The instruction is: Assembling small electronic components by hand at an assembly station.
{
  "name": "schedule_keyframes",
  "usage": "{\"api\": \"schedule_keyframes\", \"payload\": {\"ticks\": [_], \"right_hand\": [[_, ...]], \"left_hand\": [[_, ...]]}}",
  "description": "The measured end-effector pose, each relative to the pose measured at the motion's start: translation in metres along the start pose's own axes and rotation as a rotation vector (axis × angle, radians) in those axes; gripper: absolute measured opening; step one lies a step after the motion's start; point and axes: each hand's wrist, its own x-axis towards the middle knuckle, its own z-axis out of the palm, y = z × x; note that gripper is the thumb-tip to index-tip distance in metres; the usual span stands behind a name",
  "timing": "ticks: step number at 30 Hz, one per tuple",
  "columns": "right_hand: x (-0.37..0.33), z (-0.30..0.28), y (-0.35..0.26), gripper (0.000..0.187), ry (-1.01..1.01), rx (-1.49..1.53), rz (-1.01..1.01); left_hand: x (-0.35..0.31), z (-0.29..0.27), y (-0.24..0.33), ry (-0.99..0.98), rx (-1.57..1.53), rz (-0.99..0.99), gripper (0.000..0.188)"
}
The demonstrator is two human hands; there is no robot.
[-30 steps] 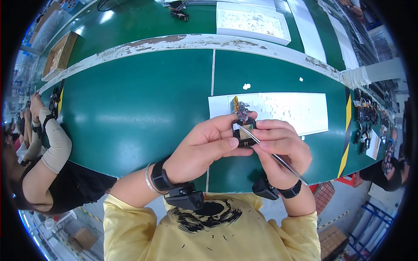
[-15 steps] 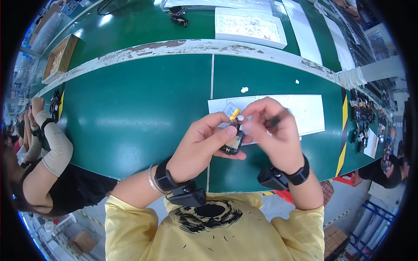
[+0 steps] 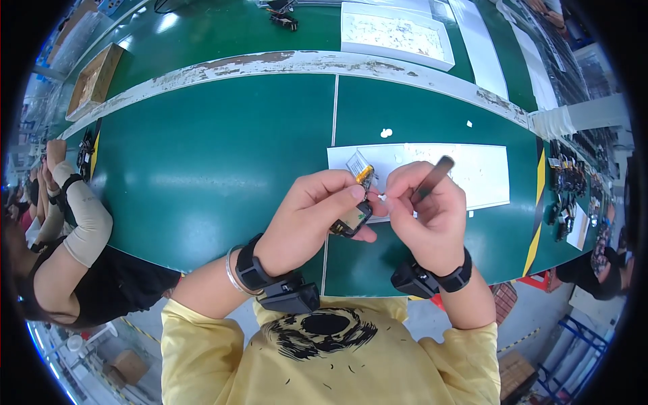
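My left hand grips a small black electronic device between thumb and fingers. A silvery pouch battery with yellow tape sticks up from the device's far end. Close to its right side is my right hand, closed around dark metal tweezers whose broad end points up and away. A tiny white piece shows at the right fingertips, beside the device; whether it touches the device I cannot tell. Beneath both hands lies a white sheet on the green table.
Small white round pieces lie beyond the sheet. A white box of white bits and a wooden box stand past the worn white ledge. Black devices are piled at far right. Another person's sleeved arm is at left.
My right hand has turned, and the tweezers now show plainly in it. The white piece is now lower, at the right fingertips. My left hand still holds the device, tilted slightly differently.
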Motion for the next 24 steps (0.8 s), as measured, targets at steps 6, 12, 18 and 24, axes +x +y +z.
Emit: {"api": "schedule_keyframes", "payload": {"ticks": [6, 12, 18, 24], "right_hand": [[0.003, -0.009, -0.001, 0.014, -0.106, 0.084, 0.243], [0.000, -0.002, 0.002, 0.012, 0.033, -0.058, 0.133], [-0.003, 0.005, 0.000, 0.009, 0.048, -0.220, -0.012], [0.002, -0.013, 0.004, 0.009, 0.146, -0.450, -0.005]], "left_hand": [[0.000, 0.004, -0.003, 0.075, 0.011, -0.009, 0.020], [0.000, 0.006, -0.003, 0.075, 0.039, -0.023, 0.016], [-0.001, 0.006, -0.006, 0.085, 0.046, 0.091, 0.013], [-0.003, 0.005, -0.002, 0.069, 0.092, 0.034, 0.015]]}}
